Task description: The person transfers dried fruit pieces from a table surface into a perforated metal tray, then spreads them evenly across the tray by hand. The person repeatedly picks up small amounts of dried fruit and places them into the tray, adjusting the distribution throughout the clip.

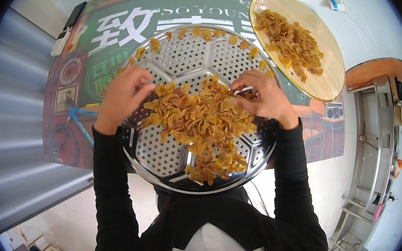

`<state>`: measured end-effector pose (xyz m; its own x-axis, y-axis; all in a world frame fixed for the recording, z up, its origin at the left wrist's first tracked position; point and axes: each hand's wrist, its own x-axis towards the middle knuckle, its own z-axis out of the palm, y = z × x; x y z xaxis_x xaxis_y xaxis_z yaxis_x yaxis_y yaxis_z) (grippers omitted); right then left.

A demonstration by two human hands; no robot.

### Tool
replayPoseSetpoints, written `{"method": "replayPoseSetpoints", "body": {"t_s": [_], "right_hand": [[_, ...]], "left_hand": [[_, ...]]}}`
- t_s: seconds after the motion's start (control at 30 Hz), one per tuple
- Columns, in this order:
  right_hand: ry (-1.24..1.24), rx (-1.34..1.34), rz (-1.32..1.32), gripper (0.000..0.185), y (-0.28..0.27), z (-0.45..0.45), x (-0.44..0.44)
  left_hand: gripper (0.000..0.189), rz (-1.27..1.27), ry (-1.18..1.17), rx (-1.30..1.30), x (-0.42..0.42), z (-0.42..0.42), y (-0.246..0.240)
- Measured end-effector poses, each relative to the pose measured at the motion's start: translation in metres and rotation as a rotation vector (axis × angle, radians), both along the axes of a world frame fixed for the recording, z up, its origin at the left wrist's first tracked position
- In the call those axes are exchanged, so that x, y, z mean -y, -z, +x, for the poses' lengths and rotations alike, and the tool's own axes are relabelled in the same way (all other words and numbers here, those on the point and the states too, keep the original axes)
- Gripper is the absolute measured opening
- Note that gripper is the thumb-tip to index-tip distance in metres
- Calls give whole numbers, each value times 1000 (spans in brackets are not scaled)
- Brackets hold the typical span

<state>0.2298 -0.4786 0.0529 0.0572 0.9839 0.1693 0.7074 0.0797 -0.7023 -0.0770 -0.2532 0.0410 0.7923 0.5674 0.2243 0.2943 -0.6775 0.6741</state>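
Observation:
A round perforated metal steamer tray (162,154) lies before me, its near edge close to my body. Thin yellow-brown dried slices (200,114) are heaped from its middle down to the near rim, and single slices line the far rim. Above the tray's left part hovers my left hand (125,94), thumb and fingers apart, with nothing visible in it. My right hand (260,96) is at the right side of the heap, its fingers curled at the slices; whether it pinches one cannot be told.
A round wooden board (325,55) with a yellow edge holds another pile of slices (291,44) at the back right. The table (182,4) has a printed cover. A dark phone-like object and a white item lie at its back left. Right of it stand a stool and a metal ladder.

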Motion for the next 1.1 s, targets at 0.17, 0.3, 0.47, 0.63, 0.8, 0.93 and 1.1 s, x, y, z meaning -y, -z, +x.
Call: {"method": "replayPoseSetpoints", "body": {"t_s": [0.17, 0.3, 0.47, 0.63, 0.8, 0.93, 1.1], "right_hand": [[-127, 126, -72, 39, 0, -4, -1], [-147, 153, -116, 36, 3, -1, -2], [-126, 87, -13, 24, 8, 3, 0], [-90, -2, -33, 21, 6, 5, -1], [-143, 61, -50, 20, 4, 1, -3], [-142, 100, 54, 18, 7, -3, -3], [-101, -136, -17, 10, -1, -2, -2]], "left_hand": [[26, 213, 215, -48, 16, 12, -1], [30, 226, 223, -119, 11, 14, 4], [27, 211, 233, -132, 8, 13, 9], [22, 73, 177, -149, 4, 9, 9], [20, 66, 103, -12, 2, 11, 10], [22, -44, 83, 126, 0, 16, 3], [23, -157, 24, 144, 6, 26, -14]]}}
